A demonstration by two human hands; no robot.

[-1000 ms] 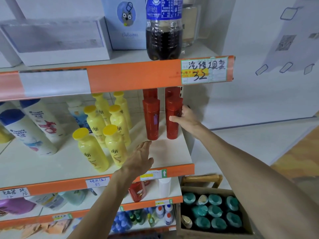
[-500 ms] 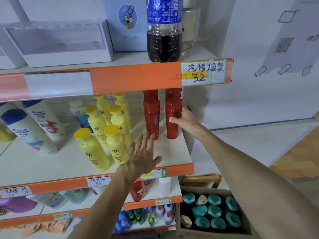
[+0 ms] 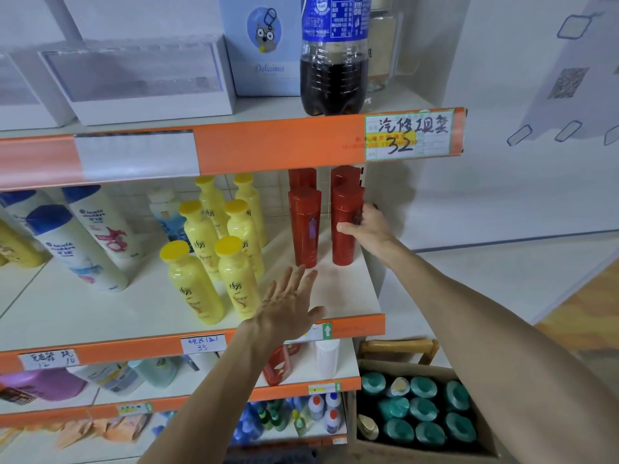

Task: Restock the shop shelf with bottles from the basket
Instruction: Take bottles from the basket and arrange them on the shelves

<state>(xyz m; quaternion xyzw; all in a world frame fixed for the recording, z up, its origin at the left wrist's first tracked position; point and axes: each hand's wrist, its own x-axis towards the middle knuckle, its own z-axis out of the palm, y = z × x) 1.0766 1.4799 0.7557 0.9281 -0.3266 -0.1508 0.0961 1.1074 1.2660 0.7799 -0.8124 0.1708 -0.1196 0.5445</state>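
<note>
Two rows of red bottles stand at the right end of the middle shelf (image 3: 348, 296). My right hand (image 3: 366, 229) grips the front right red bottle (image 3: 345, 242), which stands upright on the shelf. Beside it stands another red bottle (image 3: 305, 226). My left hand (image 3: 284, 306) hovers with straight, spread fingers just in front of that bottle and holds nothing. The basket (image 3: 418, 349), a brown box with a wooden handle, sits on the floor at lower right, filled with several teal-capped bottles (image 3: 423, 410).
Several yellow bottles (image 3: 194, 283) stand left of my left hand, white shampoo bottles (image 3: 77, 249) further left. A cola bottle (image 3: 331, 61) and boxes sit on the top shelf. Lower shelves hold more goods. A white wall lies to the right.
My left hand has risen from the shelf edge and spread its fingers, moving slightly towards the red bottles. My right hand stays on the front right red bottle.
</note>
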